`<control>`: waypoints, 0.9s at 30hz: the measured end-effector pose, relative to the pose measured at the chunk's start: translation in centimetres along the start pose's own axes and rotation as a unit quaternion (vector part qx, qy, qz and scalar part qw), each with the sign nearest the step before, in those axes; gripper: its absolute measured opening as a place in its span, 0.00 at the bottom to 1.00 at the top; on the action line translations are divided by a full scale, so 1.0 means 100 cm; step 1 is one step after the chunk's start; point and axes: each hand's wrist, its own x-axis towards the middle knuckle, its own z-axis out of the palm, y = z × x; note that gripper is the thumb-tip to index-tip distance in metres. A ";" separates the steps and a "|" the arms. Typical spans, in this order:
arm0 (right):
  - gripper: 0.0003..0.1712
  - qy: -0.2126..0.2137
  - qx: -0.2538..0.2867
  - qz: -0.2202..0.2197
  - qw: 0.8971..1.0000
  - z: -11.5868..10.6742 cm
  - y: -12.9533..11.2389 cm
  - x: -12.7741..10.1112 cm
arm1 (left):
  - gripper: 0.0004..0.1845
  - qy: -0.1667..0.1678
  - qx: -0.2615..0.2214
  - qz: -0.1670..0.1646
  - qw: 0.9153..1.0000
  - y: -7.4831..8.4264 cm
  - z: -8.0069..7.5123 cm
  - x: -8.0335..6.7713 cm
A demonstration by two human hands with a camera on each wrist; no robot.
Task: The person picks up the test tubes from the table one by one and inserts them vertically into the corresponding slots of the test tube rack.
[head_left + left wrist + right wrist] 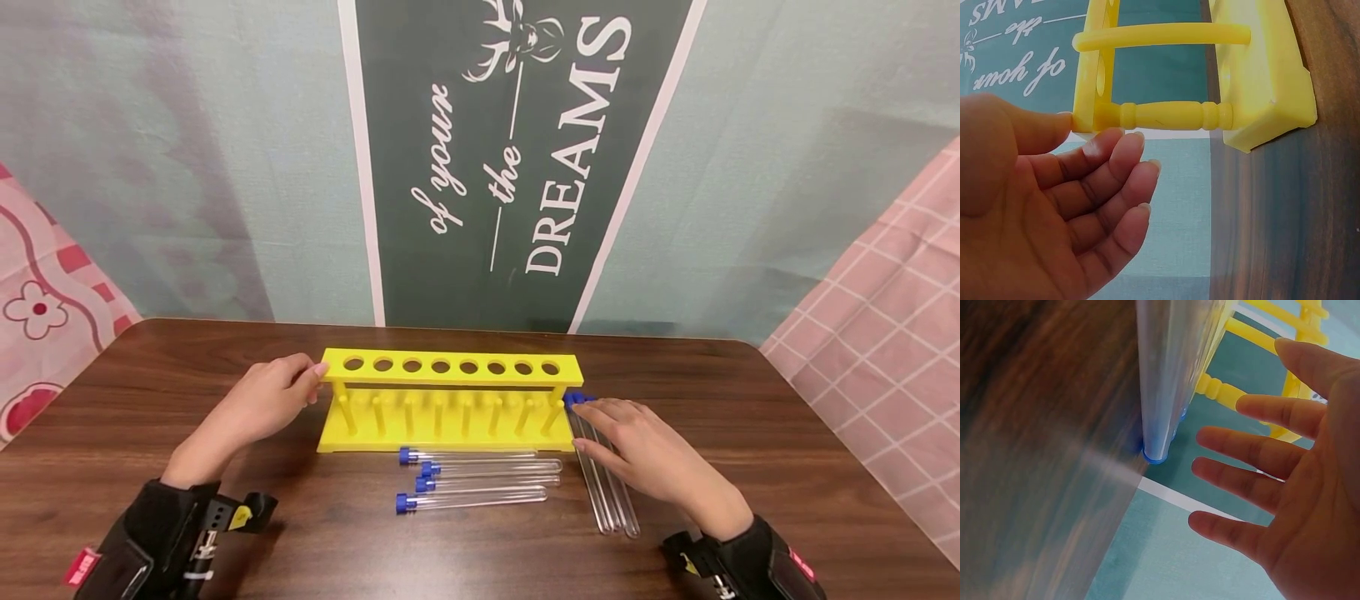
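A yellow test tube rack (pixel 454 380) stands on the table, with a row of round holes in its top bar and pegs on its base. At its left end my left hand (pixel 273 398) pinches the top bar between thumb and index finger; the left wrist view shows the other fingers loosely bent beside the end post (pixel 1166 115). My right hand (pixel 645 446), fingers spread and fairly straight, is above the blue-capped test tubes (pixel 606 492) at the rack's right. In the right wrist view a gap shows between the fingers and these tubes (pixel 1169 381).
Several more blue-capped test tubes (pixel 487 498) lie crosswise in front of the rack. The brown wooden table (pixel 337 542) ends at a printed cloth backdrop (pixel 300 208) behind. Pink patterned cloth (pixel 892 367) hangs at both sides.
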 end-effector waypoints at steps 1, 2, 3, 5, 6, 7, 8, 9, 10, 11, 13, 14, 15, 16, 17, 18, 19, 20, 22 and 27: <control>0.24 -0.001 0.000 0.000 1.000 0.000 0.000 0.000 | 0.17 0.000 -0.001 0.001 1.000 0.000 0.000 0.000; 0.24 -0.001 0.000 0.000 1.000 0.000 0.000 0.000 | 0.17 0.000 -0.003 0.002 1.000 -0.001 0.001 0.000; 0.24 -0.002 0.001 0.001 1.000 0.000 0.000 0.000 | 0.17 0.000 -0.003 0.003 1.000 -0.001 0.001 0.000; 0.25 -0.002 0.001 0.002 1.000 0.001 0.000 0.000 | 0.18 0.001 -0.005 0.005 1.000 -0.001 0.002 0.000; 0.25 -0.002 0.001 0.002 1.000 0.001 0.000 0.000 | 0.19 0.001 -0.006 0.006 1.000 -0.001 0.002 0.000; 0.25 -0.002 0.001 0.002 1.000 0.001 0.000 0.000 | 0.19 0.001 -0.006 0.007 1.000 -0.001 0.002 0.000; 0.25 -0.002 0.001 0.002 1.000 0.001 0.000 0.000 | 0.18 0.001 -0.006 0.007 1.000 -0.001 0.002 0.000; 0.25 -0.003 0.001 0.002 1.000 0.001 -0.001 0.000 | 0.18 0.002 -0.005 0.007 1.000 -0.001 0.002 0.000; 0.25 -0.004 0.000 0.003 1.000 0.001 -0.001 0.000 | 0.18 0.002 -0.004 0.008 1.000 -0.001 0.002 0.000; 0.25 -0.004 0.000 0.004 1.000 0.001 -0.001 0.000 | 0.18 0.003 -0.004 0.008 1.000 -0.001 0.003 0.000; 0.24 -0.006 -0.001 0.005 1.000 0.000 -0.002 -0.001 | 0.17 0.004 -0.002 0.009 1.000 -0.001 0.003 0.000; 0.24 -0.007 -0.001 0.005 1.000 0.000 -0.003 -0.001 | 0.17 0.004 -0.002 0.009 1.000 -0.001 0.003 0.000; 0.24 -0.008 -0.001 0.004 1.000 0.000 -0.004 -0.001 | 0.17 0.004 -0.002 0.009 1.000 -0.001 0.003 0.000; 0.24 -0.008 -0.001 0.002 1.000 0.000 -0.005 -0.001 | 0.16 0.004 -0.001 0.008 1.000 -0.001 0.003 0.000; 0.24 -0.009 -0.002 -0.001 1.000 0.000 -0.005 0.000 | 0.16 0.003 -0.002 0.008 1.000 -0.001 0.003 0.000; 0.24 -0.007 -0.003 -0.004 1.000 0.000 -0.006 0.000 | 0.16 0.002 -0.001 0.007 1.000 -0.001 0.003 0.000; 0.24 -0.006 -0.004 -0.009 1.000 0.000 -0.006 0.000 | 0.16 0.001 -0.001 0.006 1.000 -0.001 0.003 0.000; 0.24 -0.003 -0.006 -0.013 1.000 0.000 -0.007 0.001 | 0.17 0.000 -0.001 0.005 1.000 -0.001 0.003 0.000; 0.24 0.001 -0.011 -0.022 1.000 0.000 -0.007 0.001 | 0.17 -0.003 -0.002 0.006 1.000 -0.001 0.004 0.001; 0.23 0.010 -0.023 -0.037 0.999 -0.003 -0.012 0.002 | 0.16 -0.007 -0.004 0.007 1.000 -0.002 0.005 0.002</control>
